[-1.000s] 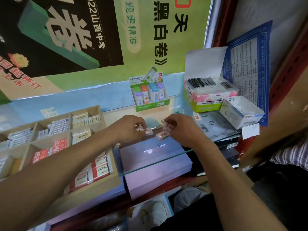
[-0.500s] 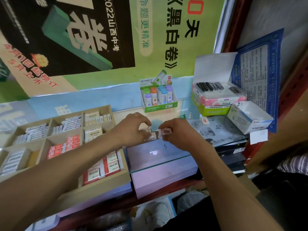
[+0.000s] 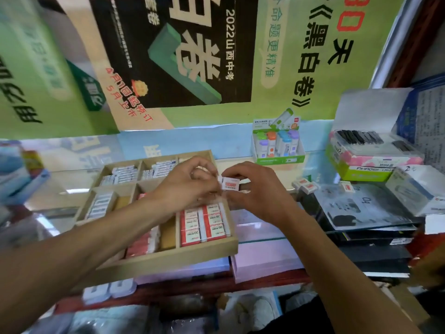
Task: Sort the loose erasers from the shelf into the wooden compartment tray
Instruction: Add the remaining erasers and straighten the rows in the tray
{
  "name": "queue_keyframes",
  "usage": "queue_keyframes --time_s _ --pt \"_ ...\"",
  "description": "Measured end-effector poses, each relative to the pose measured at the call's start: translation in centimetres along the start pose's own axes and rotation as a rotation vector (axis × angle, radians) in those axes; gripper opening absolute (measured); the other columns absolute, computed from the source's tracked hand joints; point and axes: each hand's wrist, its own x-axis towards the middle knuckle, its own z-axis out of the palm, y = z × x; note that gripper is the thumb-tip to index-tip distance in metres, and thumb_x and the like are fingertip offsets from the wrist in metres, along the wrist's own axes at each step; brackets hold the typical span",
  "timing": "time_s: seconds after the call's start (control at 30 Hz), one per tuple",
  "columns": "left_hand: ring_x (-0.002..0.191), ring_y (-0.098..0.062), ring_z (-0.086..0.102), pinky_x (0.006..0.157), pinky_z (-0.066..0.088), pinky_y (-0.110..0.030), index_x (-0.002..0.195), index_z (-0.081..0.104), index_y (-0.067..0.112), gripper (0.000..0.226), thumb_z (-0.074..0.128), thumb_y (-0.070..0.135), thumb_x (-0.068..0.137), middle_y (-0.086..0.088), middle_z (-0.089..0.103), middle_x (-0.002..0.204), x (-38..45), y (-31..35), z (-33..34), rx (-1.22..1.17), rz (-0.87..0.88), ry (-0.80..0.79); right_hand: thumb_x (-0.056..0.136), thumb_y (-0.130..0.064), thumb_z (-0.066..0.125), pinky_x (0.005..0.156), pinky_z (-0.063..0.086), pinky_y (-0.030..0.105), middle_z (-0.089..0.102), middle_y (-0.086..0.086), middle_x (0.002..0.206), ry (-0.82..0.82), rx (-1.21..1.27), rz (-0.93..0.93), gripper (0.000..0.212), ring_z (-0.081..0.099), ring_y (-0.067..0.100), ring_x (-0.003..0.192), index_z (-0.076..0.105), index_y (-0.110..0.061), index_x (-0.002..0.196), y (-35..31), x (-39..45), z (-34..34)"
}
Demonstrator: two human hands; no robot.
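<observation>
We are pinching a small white-and-red eraser in the fingertips of our right hand, holding it just above the far right edge of the wooden compartment tray. Our left hand is curling its fingers right beside that eraser, over the tray; we cannot tell what its grip is closing on. Three loose erasers are lying on the glass shelf to the right, well apart from the tray.

Bright, even light; blurred, warped edges
</observation>
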Motion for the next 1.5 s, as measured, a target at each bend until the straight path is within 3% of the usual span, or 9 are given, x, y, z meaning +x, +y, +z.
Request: queue_keyframes --time_s 0.13,0.3,0.53,0.67,0.77,0.9,1.13,1.27,1.5 --pt "0.07 -0.015 0.063 0.073 0.052 -0.027 0.088 0.057 0.012 0.028 0.066 -0.011 0.076 -0.002 0.069 0.076 -2.5 -1.3 -3.4 0.083 0.113 0.079 0.079 -0.016 0.076 0.075 0.055 0.02 0.071 -0.012 0.096 -0.132 0.231 0.117 0.021 0.066 0.0 0.089 0.07 -0.026 0.096 -2.3 1.0 1.8" --pt "0.075 -0.011 0.063 0.076 0.053 -0.024 0.08 0.061 0.016 0.027 0.07 -0.009 0.076 0.005 0.066 0.08 -5.0 -2.9 -7.9 0.209 0.233 0.16 0.073 -0.011 0.08 0.078 0.053 0.017 0.071 -0.008 0.091 -0.168 0.211 0.053 0.02 0.065 0.002 0.082 0.071 -0.02 0.09 -5.3 3.0 5.1" --pt "0.083 0.0 0.06 0.073 0.041 -0.006 0.081 0.067 0.02 0.014 0.066 0.007 0.084 0.008 0.069 0.091 -5.4 -8.2 -16.4 0.482 0.113 0.5 0.077 -0.013 0.077 0.068 0.049 0.013 0.067 -0.011 0.087 -0.204 0.082 -0.004 0.016 0.06 -0.001 0.078 0.069 -0.021 0.087 -8.5 7.0 10.9" --pt "0.1 -0.009 0.052 0.086 0.042 -0.019 0.096 0.059 0.034 0.022 0.064 0.015 0.086 0.005 0.055 0.11 -5.6 -11.1 -18.4 0.647 0.042 0.496 0.077 -0.012 0.076 0.059 0.039 0.003 0.065 -0.006 0.087 -0.25 -0.023 -0.04 0.014 0.057 0.001 0.076 0.071 -0.016 0.089 -9.5 10.0 14.0" --pt "0.076 -0.004 0.056 0.056 0.043 -0.003 0.103 0.058 0.03 0.024 0.062 0.014 0.086 0.0 0.054 0.116 -5.1 -12.1 -18.6 0.534 -0.021 0.488 0.077 -0.011 0.074 0.057 0.038 0.008 0.065 -0.004 0.088 -0.303 -0.106 -0.063 0.014 0.056 0.006 0.076 0.07 -0.016 0.09 -10.0 11.3 16.1" --pt "0.051 -0.014 0.056 0.038 0.042 -0.021 0.103 0.056 0.029 0.019 0.058 0.017 0.088 -0.005 0.057 0.107 -4.8 -13.1 -18.7 0.404 -0.043 0.471 0.078 -0.01 0.071 0.073 0.04 0.023 0.056 -0.008 0.087 -0.378 -0.311 -0.138 0.015 0.053 0.012 0.09 0.065 -0.02 0.086 -9.7 12.2 18.7" --pt "0.062 -0.021 0.06 0.043 0.044 -0.023 0.112 0.053 0.028 0.022 0.054 0.021 0.091 -0.006 0.059 0.104 -5.1 -13.4 -18.8 0.401 -0.046 0.464 0.081 -0.009 0.066 0.083 0.048 0.037 0.049 0.002 0.101 -0.368 -0.61 -0.231 0.017 0.049 0.022 0.103 0.064 -0.017 0.096 -9.0 11.6 20.4" --pt "0.062 -0.017 0.056 0.044 0.041 -0.019 0.114 0.053 0.029 0.023 0.053 0.022 0.092 -0.009 0.061 0.099 -5.3 -13.6 -18.8 0.39 -0.054 0.457 0.081 -0.018 0.07 0.083 0.048 0.036 0.048 0.009 0.113 -0.325 -0.712 -0.116 0.022 0.047 0.026 0.109 0.065 -0.012 0.101 -9.3 11.9 20.4" --pt "0.063 -0.016 0.057 0.045 0.042 -0.02 0.116 0.052 0.026 0.025 0.052 0.02 0.092 -0.008 0.061 0.102 -5.5 -13.2 -18.7 0.419 -0.052 0.455 0.083 -0.02 0.068 0.08 0.046 0.035 0.05 0.007 0.11 -0.321 -0.675 -0.175 0.02 0.049 0.026 0.108 0.068 -0.019 0.103 -9.2 11.8 20.8"
